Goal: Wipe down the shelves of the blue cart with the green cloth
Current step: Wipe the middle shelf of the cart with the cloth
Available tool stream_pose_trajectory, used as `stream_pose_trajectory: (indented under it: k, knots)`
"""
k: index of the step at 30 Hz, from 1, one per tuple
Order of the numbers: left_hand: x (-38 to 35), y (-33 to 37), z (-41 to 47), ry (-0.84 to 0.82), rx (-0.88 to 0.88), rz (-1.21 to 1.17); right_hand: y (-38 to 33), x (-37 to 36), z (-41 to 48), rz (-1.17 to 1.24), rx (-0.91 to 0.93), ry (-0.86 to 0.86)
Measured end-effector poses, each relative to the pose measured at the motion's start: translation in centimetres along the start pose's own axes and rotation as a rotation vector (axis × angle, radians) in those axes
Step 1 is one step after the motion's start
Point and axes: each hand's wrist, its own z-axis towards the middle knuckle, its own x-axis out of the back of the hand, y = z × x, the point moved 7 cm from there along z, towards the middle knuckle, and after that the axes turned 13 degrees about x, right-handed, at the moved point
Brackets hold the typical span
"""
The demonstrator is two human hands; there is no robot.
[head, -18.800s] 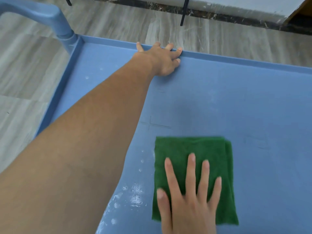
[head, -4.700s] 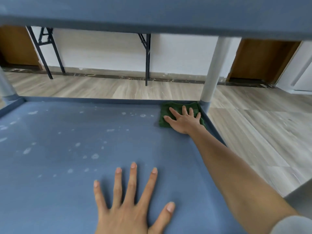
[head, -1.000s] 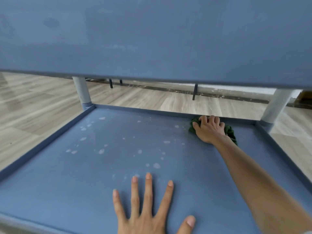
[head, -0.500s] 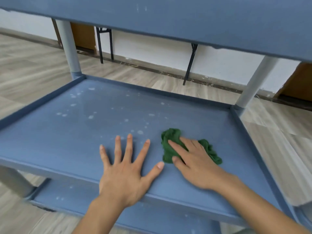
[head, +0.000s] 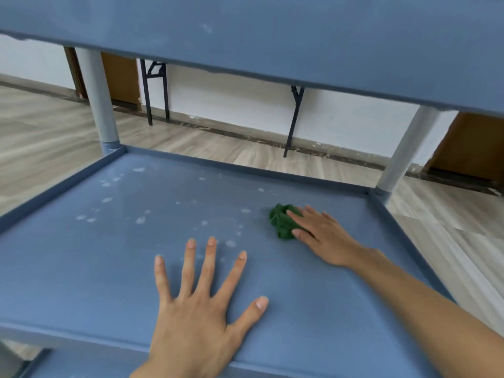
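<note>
Looking down through the head view, you had your left hand [head: 196, 317] spread wide and flat, palm down, on the near part of the middle shelf [head: 81, 268] of the blue cart [head: 245, 167], holding nothing. Your right hand [head: 324, 238] reached farther in on the right, its fingers fairly straight and pressing on the green cloth [head: 282, 221]. The cloth lay bunched on the same shelf, right of center, well short of the far rim. Pale white spots [head: 140, 220] dotted the shelf to the left of the cloth and beyond your left fingertips.

Above both hands the upper shelf [head: 272, 36] overhung and filled the top of the view, hiding most of the white wall [head: 231, 105]. A grey left post [head: 99, 105] and right post [head: 403, 151] stood at the far corners. Behind them lay a wooden floor [head: 41, 137], with black table legs [head: 293, 121] and a brown panel [head: 471, 145] by the wall. A strip of a lower shelf [head: 81, 364] showed under the near edge.
</note>
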Motion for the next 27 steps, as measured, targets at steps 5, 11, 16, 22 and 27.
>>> stream_pose_trajectory:
  k: [5, 11, 16, 22, 27]
  knots:
    - [-0.2, -2.5, 1.4, 0.098, 0.013, -0.026, 5.5, 0.4, 7.0, -0.008, -0.293, 0.049]
    - [0.5, -5.2, 2.7, 0.201, 0.048, 0.012, 5.9, 0.8, 11.4, 0.075, -0.656, 0.189]
    - [1.7, -11.2, 4.0, 0.061, 0.248, 0.087, 4.3, 0.9, 13.6, 0.13, -0.738, 0.189]
    - [1.9, -13.3, 3.9, 0.06, 0.362, 0.042, -3.8, -0.1, 16.2, 0.107, -0.373, 0.109]
    - [2.0, -13.5, 3.6, 0.069, 0.327, 0.012, -11.7, -1.1, 11.1, 0.086, -0.07, 0.029]
